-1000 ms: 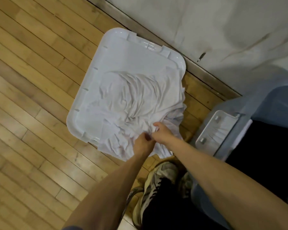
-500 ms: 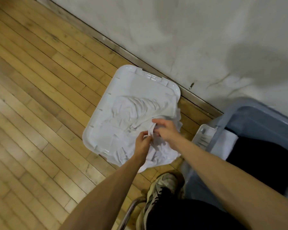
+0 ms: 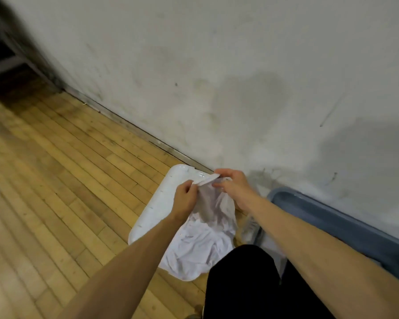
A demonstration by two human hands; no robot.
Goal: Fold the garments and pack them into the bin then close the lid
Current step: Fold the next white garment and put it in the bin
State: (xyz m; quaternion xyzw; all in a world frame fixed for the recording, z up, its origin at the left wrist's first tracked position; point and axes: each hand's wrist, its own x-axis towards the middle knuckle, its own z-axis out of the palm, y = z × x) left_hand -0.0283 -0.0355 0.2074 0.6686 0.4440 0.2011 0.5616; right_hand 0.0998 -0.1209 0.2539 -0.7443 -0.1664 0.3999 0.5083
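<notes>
Both hands up in front of the chest, each pinching the top edge of the white garment (image 3: 207,217). Left hand (image 3: 185,199) has fingers curled on the left part of the edge; right hand (image 3: 232,184) grips the same edge just beside it, thumb and fingers closed on a folded strip of cloth. Hands close together, not touching as far as the view shows.

Garment hangs from the two grips, bunched and wrinkled. Its lower part lies piled on the white lid (image 3: 154,203), partly draped over the lid's near right corner. Cloth looks thin; some light shows through the hanging section. Type of garment: cannot tell.

Lid lies flat on the wooden floor (image 3: 55,180), one short end near the baseboard of the wall (image 3: 217,65). Only its left side and far corner are bare; the rest is under cloth or hidden by the arms.

Grey-blue bin (image 3: 332,215) sits to the right against the wall, rim visible running toward the lower right. Its inside is mostly blocked by the right forearm, contents not readable.

Black clothing on the person's leg (image 3: 240,284) fills the bottom centre, overlapping the garment's near edge. A blurred pale object sits between lid and bin, unidentifiable. Dark shelving frame at top left corner, out of focus.
</notes>
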